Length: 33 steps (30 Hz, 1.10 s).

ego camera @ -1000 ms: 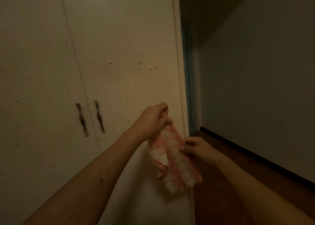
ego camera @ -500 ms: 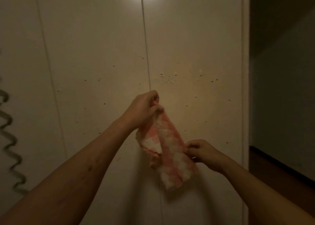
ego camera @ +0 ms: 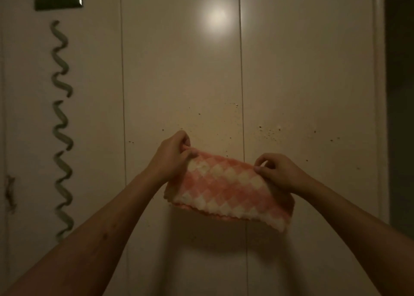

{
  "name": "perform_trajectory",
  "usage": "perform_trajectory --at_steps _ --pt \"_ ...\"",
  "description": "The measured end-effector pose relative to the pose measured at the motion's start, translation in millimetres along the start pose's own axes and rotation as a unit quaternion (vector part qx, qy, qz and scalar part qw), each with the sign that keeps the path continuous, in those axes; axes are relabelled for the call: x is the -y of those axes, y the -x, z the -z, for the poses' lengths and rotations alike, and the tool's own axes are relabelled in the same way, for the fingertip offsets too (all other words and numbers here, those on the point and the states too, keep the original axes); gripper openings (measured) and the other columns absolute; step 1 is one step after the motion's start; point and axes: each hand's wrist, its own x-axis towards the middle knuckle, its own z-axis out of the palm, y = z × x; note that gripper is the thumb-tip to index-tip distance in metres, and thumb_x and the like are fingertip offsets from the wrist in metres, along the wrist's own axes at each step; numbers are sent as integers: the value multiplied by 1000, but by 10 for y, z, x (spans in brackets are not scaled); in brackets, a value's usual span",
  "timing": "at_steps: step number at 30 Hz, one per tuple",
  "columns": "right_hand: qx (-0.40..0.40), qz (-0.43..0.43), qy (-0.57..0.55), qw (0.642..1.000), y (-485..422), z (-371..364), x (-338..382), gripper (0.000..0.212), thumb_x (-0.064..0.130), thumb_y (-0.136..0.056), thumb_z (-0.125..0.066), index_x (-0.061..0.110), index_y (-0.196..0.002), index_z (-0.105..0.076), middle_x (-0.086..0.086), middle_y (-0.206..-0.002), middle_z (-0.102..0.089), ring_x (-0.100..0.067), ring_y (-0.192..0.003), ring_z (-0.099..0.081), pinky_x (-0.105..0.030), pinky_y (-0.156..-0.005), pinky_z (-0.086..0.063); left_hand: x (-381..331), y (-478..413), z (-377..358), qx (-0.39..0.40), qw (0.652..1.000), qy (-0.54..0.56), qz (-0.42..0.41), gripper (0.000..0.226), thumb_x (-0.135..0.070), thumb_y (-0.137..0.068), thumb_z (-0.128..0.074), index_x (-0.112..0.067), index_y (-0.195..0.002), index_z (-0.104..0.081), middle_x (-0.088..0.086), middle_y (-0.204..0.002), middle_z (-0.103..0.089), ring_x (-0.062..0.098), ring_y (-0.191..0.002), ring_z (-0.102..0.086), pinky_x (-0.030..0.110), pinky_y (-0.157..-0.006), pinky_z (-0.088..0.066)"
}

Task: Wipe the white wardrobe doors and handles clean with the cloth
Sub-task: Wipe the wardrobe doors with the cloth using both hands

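- left hand (ego camera: 177,152) pinches the upper left corner of the pink-and-white checked cloth (ego camera: 226,190); right hand (ego camera: 275,172) pinches the upper right corner
- cloth hangs stretched between the hands, lower edge free, in front of the wardrobe door (ego camera: 179,71); can't tell if it touches
- step, as I read it: spreading the cloth for a flat wiping face; no wiping yet
- do it well: keep top edge taut; fold to a pad that fills one palm; no bunching
- dark specks (ego camera: 268,131) sit just above the right hand, more above the left; probably start there; flat pressure, overlapping strokes
- door seam (ego camera: 240,71) runs down between the hands; run a folded edge along it
- dark mark (ego camera: 10,192) far left of the left hand may be a handle; too blurred to say
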Motion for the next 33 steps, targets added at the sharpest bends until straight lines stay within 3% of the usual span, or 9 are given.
perform_trajectory --at_steps 6,8,11,14,16,20,23,28,33 --pt "15 58 3 998 -476 260 417 11 13 -101 -53 18 -92 -48 -10 -96 -69 -27 -82 -66 -34 -68 -57 283 -192 183 10 1000 4 5 13 -16 -96 -55 -19 -89 -44 12 -85 -63 22 -72 -62 38 -61 -52" --pt "32 69 25 997 -645 337 515 16 2 -100 -48 14 -90 -48 -13 -101 -66 -24 -80 -61 -26 -61 -53 359 -273 218 6 1000 3 2 18 -9 -97 -49 -22 -87 -43 12 -83 -63 23 -64 -56 35 -53 -46" --pt "37 78 68 994 -863 452 645 26 -13 -93 -42 8 -85 -56 -9 -90 -64 -15 -70 -55 -14 -48 -42 405 -419 283 0 1000 -18 -6 24 3 -92 -39 -20 -84 -44 9 -76 -60 18 -57 -48 30 -48 -38" --pt "15 105 135 985 -1085 537 707 33 -11 -91 -49 12 -75 -65 1 -82 -62 -14 -78 -56 -19 -61 -42 380 -601 333 -30 999 -41 -8 24 6 -84 -40 -16 -79 -48 7 -76 -61 26 -64 -56 39 -53 -48" --pt "-21 135 185 973 -1250 565 714 26 -8 -91 -57 13 -80 -69 1 -89 -63 -19 -90 -59 -26 -77 -45 349 -770 341 -57 996 -59 -19 22 7 -81 -43 -12 -77 -53 6 -78 -61 30 -71 -60 43 -61 -53" --pt "-77 158 224 958 -1467 593 762 23 -6 -92 -56 7 -100 -74 -11 -115 -62 -31 -107 -58 -38 -96 -47 345 -1129 378 -105 988 -104 -35 29 12 -78 -42 -9 -78 -61 2 -84 -57 23 -79 -54 31 -68 -40" --pt "-90 173 248 949 -1627 623 777 30 -8 -92 -51 5 -110 -72 -11 -114 -59 -28 -106 -56 -29 -85 -39 418 -1410 379 -122 980 -149 -40 26 11 -81 -45 -8 -88 -61 5 -96 -52 20 -85 -48 29 -73 -36" --pt "-140 222 280 923 -1953 696 777 32 -2 -93 -54 6 -120 -69 -14 -117 -61 -32 -109 -56 -36 -91 -46 427 -1758 370 -136 970 -197 -53 22 8 -84 -49 -10 -92 -58 8 -104 -49 22 -90 -49 30 -76 -39" --pt "-215 264 311 887 -2262 708 809 27 14 -93 -64 6 -118 -70 -14 -113 -53 -26 -90 -48 -29 -73 -36 419 -2043 336 -165 955 -236 -63 15 -2 -88 -53 -7 -101 -58 12 -114 -47 27 -97 -49 31 -80 -42"
